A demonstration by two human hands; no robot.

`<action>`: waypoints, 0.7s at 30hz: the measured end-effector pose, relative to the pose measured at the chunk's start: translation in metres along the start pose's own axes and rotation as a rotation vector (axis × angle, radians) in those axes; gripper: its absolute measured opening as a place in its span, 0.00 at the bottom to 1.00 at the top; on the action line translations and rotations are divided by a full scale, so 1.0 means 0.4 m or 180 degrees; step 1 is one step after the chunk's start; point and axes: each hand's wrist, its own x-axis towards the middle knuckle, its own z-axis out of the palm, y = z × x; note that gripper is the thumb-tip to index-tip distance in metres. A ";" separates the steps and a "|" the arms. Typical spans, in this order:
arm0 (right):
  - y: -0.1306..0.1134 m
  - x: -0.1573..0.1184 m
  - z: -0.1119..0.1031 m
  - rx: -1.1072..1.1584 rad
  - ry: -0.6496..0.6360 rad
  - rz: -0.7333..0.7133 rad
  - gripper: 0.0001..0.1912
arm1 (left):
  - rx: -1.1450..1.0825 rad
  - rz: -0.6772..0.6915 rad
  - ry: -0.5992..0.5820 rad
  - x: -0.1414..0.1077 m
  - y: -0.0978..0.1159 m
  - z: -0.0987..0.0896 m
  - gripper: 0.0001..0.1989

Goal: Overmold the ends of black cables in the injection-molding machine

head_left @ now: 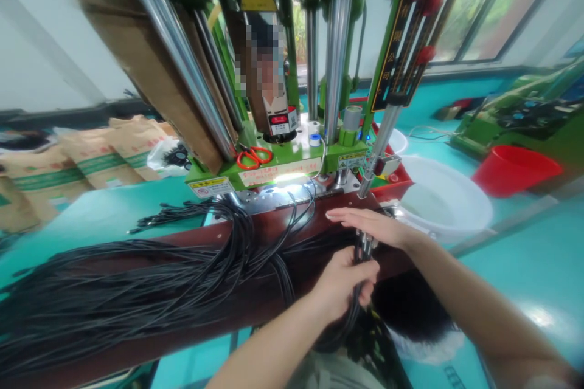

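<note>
Head view, left to right: a sprawl of black cables (137, 279) lies across the brown bench (255, 310) at lower left, and at lower centre the left hand (342, 282) is fisted round a bunch of cable ends (362, 249), the right hand (369, 223) lying flat and open-fingered just above them. Judging by this, cables are being gathered at the green press (283, 164); feeding them in wants aligned ends. Right of centre, a white basin (444, 203) looks empty; the red bucket (515, 170) at far right hides its contents.
</note>
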 end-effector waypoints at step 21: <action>0.048 0.046 -0.024 0.0166 -0.0710 0.0525 0.25 | 0.0424 -0.0219 0.0007 0.043 -0.036 -0.005 0.19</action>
